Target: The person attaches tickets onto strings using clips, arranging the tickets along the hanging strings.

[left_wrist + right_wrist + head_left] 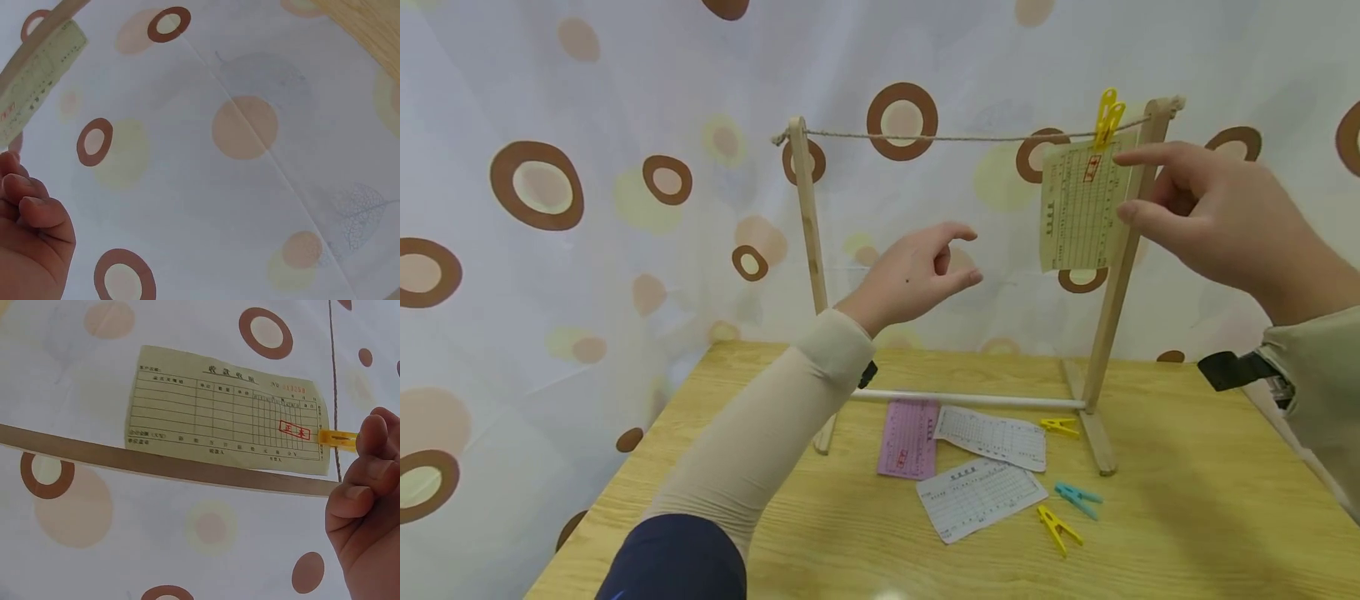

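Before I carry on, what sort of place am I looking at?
Probably a small indoor tabletop setup: a wood-grain table, a wooden frame strung with cord where a yellow clothespin holds a receipt slip, and a circle-patterned backdrop behind.

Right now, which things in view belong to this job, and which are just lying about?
Likely the job's: green slip, its yellow clip, string, frame; on the table, pink slip, white slips, loose yellow clips, blue clip.

Just surroundings, it seems: table, patterned cloth. Nothing loose looks stray.
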A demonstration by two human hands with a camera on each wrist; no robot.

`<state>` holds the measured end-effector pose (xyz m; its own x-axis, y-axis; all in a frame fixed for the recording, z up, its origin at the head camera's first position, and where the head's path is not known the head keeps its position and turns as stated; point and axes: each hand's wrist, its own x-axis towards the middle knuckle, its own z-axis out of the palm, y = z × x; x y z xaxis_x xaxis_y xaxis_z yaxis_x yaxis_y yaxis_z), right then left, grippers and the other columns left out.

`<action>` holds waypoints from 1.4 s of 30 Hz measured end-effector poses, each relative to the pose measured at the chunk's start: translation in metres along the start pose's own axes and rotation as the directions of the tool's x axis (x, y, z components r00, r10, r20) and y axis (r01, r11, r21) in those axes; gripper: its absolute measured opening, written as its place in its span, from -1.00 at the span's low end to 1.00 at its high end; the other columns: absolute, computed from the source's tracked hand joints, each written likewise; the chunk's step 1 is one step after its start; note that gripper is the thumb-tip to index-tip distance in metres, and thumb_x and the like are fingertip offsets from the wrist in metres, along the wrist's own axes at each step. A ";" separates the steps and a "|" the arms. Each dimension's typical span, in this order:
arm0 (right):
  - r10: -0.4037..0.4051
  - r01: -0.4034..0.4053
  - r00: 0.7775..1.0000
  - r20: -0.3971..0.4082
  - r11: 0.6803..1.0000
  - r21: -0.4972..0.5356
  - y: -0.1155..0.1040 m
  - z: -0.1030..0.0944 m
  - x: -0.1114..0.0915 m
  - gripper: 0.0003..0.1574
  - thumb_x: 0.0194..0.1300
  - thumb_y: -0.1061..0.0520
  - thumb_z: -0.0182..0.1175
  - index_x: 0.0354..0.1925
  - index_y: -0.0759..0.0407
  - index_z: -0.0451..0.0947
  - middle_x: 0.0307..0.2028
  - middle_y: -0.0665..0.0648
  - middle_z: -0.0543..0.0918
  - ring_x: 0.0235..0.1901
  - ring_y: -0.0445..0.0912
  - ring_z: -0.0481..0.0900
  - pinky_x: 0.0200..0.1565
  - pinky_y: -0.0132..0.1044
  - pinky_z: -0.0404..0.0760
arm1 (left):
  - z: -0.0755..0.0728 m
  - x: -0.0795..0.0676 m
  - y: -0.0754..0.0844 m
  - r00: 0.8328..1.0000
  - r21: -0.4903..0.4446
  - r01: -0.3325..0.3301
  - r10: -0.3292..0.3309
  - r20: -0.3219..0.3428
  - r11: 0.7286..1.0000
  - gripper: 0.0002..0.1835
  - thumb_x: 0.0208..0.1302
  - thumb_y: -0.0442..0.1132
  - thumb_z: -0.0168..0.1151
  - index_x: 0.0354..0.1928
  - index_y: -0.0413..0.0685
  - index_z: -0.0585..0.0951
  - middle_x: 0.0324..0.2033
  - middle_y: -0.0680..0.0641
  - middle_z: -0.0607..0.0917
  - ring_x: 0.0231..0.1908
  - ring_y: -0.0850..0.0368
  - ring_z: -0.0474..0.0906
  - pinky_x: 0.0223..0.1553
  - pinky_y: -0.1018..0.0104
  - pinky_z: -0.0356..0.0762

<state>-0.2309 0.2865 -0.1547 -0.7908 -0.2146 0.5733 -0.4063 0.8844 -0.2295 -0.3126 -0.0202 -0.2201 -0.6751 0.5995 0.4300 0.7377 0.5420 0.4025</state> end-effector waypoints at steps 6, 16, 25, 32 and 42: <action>-0.027 0.026 0.999 0.030 0.999 0.038 0.006 0.017 -0.022 -0.36 0.43 0.01 0.25 0.41 0.04 0.42 -0.39 0.04 0.54 -0.56 -0.11 0.35 -0.51 -0.34 0.28 | 0.001 -0.023 -0.012 1.000 0.022 -0.026 0.026 -0.007 0.999 -0.41 0.41 0.08 0.28 0.38 0.05 0.45 -0.44 0.01 0.47 -0.53 0.15 0.28 -0.43 0.26 0.30; 0.043 -0.069 0.987 0.152 0.983 0.172 0.023 0.056 -0.062 -0.41 0.40 0.00 0.31 0.35 -0.07 0.45 -0.42 0.01 0.53 -0.57 -0.10 0.39 -0.58 -0.26 0.40 | 0.018 -0.064 -0.034 0.998 0.075 0.032 -0.035 0.044 0.997 -0.37 0.41 0.14 0.25 0.41 0.03 0.44 -0.38 0.02 0.48 -0.52 0.18 0.26 -0.41 0.28 0.30; 0.056 -0.085 0.984 0.167 0.982 0.172 0.043 0.079 -0.086 -0.46 0.37 0.03 0.35 0.27 -0.06 0.52 -0.46 -0.03 0.49 -0.59 -0.12 0.35 -0.51 -0.28 0.31 | 0.036 -0.086 -0.044 0.996 0.115 0.062 -0.069 0.054 0.991 -0.33 0.38 0.19 0.25 0.43 0.09 0.42 -0.33 0.06 0.48 -0.54 0.23 0.23 -0.46 0.31 0.29; 0.024 -0.066 0.978 0.209 0.979 0.194 0.052 0.092 -0.102 -0.45 0.40 -0.01 0.32 0.31 -0.01 0.49 -0.47 -0.04 0.48 -0.60 -0.14 0.34 -0.51 -0.29 0.32 | 0.049 -0.101 -0.055 0.991 0.090 0.100 -0.107 0.079 0.991 -0.33 0.38 0.16 0.27 0.43 0.09 0.41 -0.29 0.02 0.50 -0.61 0.25 0.19 -0.52 0.31 0.28; 0.037 -0.107 0.947 0.318 0.973 0.204 0.072 0.122 -0.133 -0.43 0.43 -0.10 0.28 0.31 0.00 0.47 -0.47 -0.07 0.49 -0.61 -0.19 0.33 -0.54 -0.29 0.32 | 0.077 -0.128 -0.087 0.974 0.114 0.178 -0.191 0.119 0.977 -0.32 0.37 0.16 0.29 0.44 0.10 0.42 -0.31 0.05 0.53 -0.50 0.21 0.33 -0.44 0.29 0.38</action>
<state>-0.2106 0.3282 -0.3433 -0.9099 -0.3018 0.2847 -0.4043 0.7989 -0.4453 -0.2900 -0.0983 -0.3726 -0.7978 0.5506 0.2455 0.6019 0.7035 0.3780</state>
